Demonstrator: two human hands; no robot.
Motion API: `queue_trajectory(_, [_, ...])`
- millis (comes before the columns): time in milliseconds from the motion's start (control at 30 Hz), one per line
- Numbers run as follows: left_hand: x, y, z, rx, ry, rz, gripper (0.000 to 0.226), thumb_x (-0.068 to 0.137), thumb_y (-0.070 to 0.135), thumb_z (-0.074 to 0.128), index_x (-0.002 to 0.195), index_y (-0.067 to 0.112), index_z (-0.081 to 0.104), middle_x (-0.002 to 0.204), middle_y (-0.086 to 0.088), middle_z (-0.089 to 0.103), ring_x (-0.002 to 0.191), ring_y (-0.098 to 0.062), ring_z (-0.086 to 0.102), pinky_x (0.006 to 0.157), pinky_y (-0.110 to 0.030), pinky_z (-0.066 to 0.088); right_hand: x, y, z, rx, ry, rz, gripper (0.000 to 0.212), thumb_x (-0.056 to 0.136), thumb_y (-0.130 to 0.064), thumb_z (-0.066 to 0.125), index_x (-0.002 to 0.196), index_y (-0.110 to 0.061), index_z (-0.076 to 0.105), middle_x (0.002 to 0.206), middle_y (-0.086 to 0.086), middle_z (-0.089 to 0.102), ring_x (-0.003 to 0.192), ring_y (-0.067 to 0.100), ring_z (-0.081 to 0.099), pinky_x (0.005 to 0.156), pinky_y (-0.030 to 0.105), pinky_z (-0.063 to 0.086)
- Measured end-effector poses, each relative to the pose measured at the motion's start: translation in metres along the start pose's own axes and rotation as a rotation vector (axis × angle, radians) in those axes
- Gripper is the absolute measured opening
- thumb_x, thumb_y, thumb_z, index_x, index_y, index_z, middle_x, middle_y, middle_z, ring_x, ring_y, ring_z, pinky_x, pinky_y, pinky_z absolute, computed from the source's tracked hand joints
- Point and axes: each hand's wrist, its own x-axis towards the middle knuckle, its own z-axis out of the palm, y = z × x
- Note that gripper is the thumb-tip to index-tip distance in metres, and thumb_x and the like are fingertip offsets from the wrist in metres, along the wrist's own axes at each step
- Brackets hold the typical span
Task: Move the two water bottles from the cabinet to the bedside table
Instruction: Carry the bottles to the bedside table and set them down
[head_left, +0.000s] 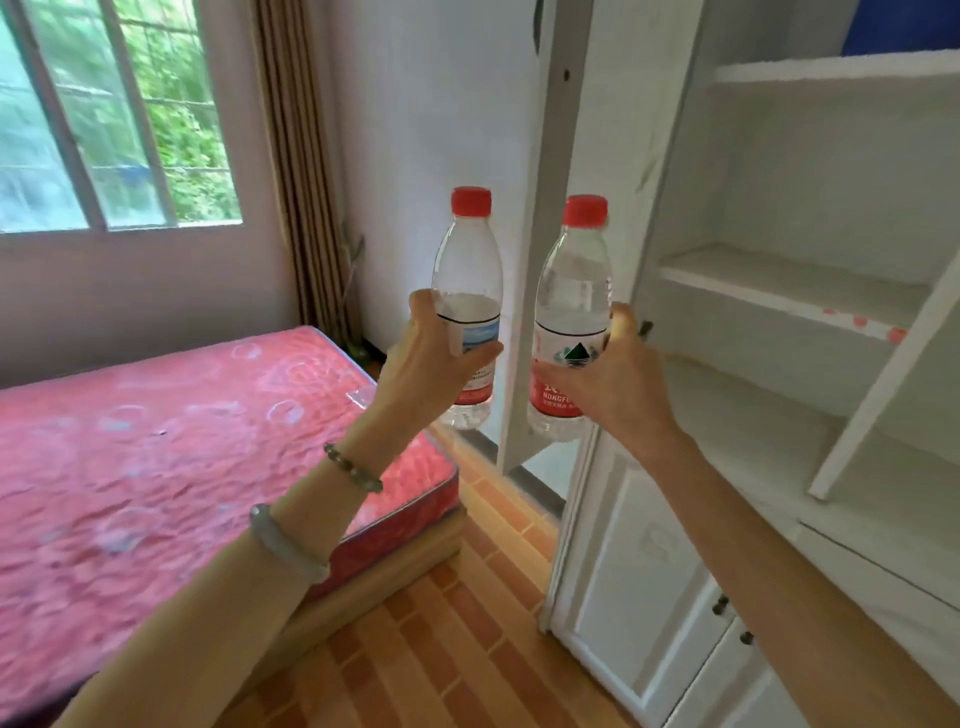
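I hold two clear plastic water bottles with red caps and red-and-white labels, both upright in the air in front of the cabinet's open door. My left hand (423, 358) grips the left bottle (467, 270) around its label. My right hand (608, 374) grips the right bottle (571, 291) the same way. The white cabinet (789, 280) stands to the right with its shelves showing. No bedside table is in view.
The cabinet's open white door (540, 208) hangs edge-on between and behind the bottles. A bed with a red mattress (156, 441) fills the left. A window (104, 114) and brown curtain (296, 156) are behind it. Wooden floor (441, 649) lies below.
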Motion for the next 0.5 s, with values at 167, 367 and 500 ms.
queue_trajectory(167, [-0.021, -0.024, -0.051, 0.099, 0.167, -0.103, 0.058, 0.076, 0.033, 0.072, 0.111, 0.010, 0.032, 0.114, -0.010, 0.056, 0.098, -0.030, 0.059, 0.071, -0.036, 0.047, 0.003, -0.033, 0.046, 0.075, -0.141, -0.111, 0.071, 0.062, -0.037, 0.081, 0.116, -0.016, 0.041, 0.108, 0.007, 0.064, 0.096, 0.028, 0.062, 0.080, 0.039, 0.053])
queue_trajectory(367, [-0.069, -0.047, -0.116, 0.219, 0.367, -0.259, 0.060, 0.075, 0.032, 0.073, 0.114, 0.013, 0.032, 0.118, -0.009, 0.056, 0.102, -0.032, 0.060, 0.082, -0.045, 0.052, -0.017, -0.078, 0.099, 0.212, -0.326, -0.290, 0.069, 0.064, -0.034, 0.081, 0.115, -0.014, 0.040, 0.111, 0.009, 0.064, 0.097, 0.028, 0.062, 0.074, 0.031, 0.048])
queue_trajectory(500, [-0.112, -0.056, -0.156, 0.321, 0.499, -0.349, 0.062, 0.074, 0.032, 0.074, 0.113, 0.012, 0.031, 0.119, -0.009, 0.056, 0.101, -0.032, 0.060, 0.081, -0.043, 0.051, -0.042, -0.111, 0.134, 0.322, -0.446, -0.382, 0.071, 0.060, -0.034, 0.084, 0.113, -0.013, 0.042, 0.110, 0.009, 0.065, 0.096, 0.027, 0.063, 0.079, 0.040, 0.053])
